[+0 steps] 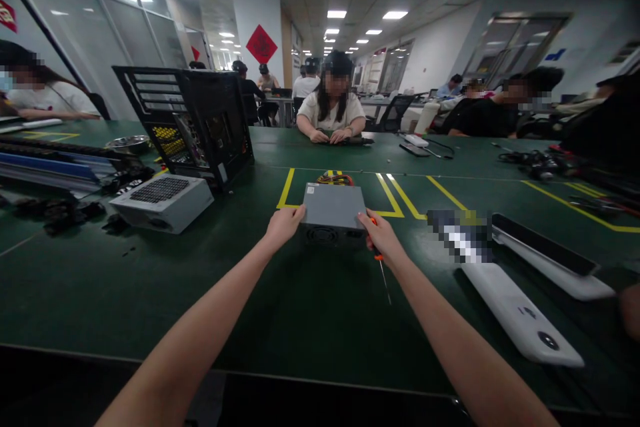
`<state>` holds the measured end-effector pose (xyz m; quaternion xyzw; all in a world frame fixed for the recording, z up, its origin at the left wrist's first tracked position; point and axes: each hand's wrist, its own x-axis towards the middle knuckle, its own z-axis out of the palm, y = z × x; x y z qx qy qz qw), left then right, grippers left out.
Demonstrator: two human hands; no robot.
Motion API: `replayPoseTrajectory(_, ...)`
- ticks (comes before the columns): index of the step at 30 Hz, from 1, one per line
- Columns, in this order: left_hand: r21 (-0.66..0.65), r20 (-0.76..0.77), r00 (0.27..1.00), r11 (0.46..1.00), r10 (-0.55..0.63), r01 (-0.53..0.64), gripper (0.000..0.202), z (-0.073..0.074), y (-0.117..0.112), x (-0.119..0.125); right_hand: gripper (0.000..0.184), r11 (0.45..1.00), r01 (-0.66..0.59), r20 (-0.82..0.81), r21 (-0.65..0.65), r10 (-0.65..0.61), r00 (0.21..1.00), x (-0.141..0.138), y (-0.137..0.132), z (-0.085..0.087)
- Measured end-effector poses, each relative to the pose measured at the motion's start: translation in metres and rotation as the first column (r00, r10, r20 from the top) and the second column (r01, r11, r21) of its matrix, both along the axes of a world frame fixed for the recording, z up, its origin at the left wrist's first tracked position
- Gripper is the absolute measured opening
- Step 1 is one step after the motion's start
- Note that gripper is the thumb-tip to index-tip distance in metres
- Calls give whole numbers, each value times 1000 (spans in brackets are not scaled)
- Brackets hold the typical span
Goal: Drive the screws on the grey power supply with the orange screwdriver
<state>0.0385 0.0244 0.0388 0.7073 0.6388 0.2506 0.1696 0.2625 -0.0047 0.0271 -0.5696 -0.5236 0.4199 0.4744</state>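
A grey power supply box [334, 212] sits on the green table [280, 300] in front of me, with coloured wires [334, 179] coming out of its far side. My left hand [284, 225] grips the box's near left corner with its fingers curled. My right hand [381, 235] rests against the box's near right corner and holds a screwdriver [383, 275] with an orange handle, its shaft pointing toward me.
A second power supply [163, 201] and a black open computer case [193, 121] stand at the left. Two white flat devices [520, 310] lie at the right. Yellow tape lines [400, 197] mark the table. A person [333, 103] sits across it, others further off.
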Motion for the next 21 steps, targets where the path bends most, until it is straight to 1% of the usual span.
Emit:
replayPoseTrajectory(3, -9, 15, 1000, 1000, 19, -19, 57, 0, 15, -2, 48, 999, 41, -11, -18, -41, 999, -1, 15, -2)
replayPoseTrajectory(5, -8, 35, 999, 1000, 30, -29, 59, -3, 15, -9, 48, 996, 81, -18, -28, -82, 996, 2, 14, -3)
replayPoseTrajectory(6, 3, 52, 998, 999, 35, -35, 59, -6, 11, -14, 48, 994, 104, -24, -28, -105, 994, 4, 10, -3)
replayPoseTrajectory(8, 32, 95, 994, 998, 47, -50, 55, -15, -5, -27, 48, 990, 140, -42, -20, -141, 989, 11, -3, -5)
replayPoseTrajectory(10, 54, 169, 986, 998, 0, -9, 50, -25, -25, -40, 46, 990, 139, -64, -24, -140, 988, 16, -21, -6)
replayPoseTrajectory(13, -16, 218, 973, 997, -76, 82, 44, -36, -48, -48, 45, 993, 100, -82, -58, -105, 991, 17, -38, -10)
replayPoseTrajectory(15, -3, 223, 970, 995, -100, 103, 42, -37, -50, -44, 50, 993, 96, -90, -69, -102, 991, 11, -38, -13)
replayPoseTrajectory(18, 83, 259, 964, 996, -50, 30, 46, -29, -36, -26, 53, 993, 85, -101, -79, -93, 991, -1, -25, -15)
replayPoseTrajectory(20, 68, 318, 944, 995, -94, 76, 49, -24, -27, -13, 54, 993, 76, -99, -86, -84, 992, -8, -17, -16)
replayPoseTrajectory(21, 41, 338, 938, 996, -84, 75, 52, -22, -25, -8, 54, 994, 74, -94, -86, -82, 992, -9, -15, -16)
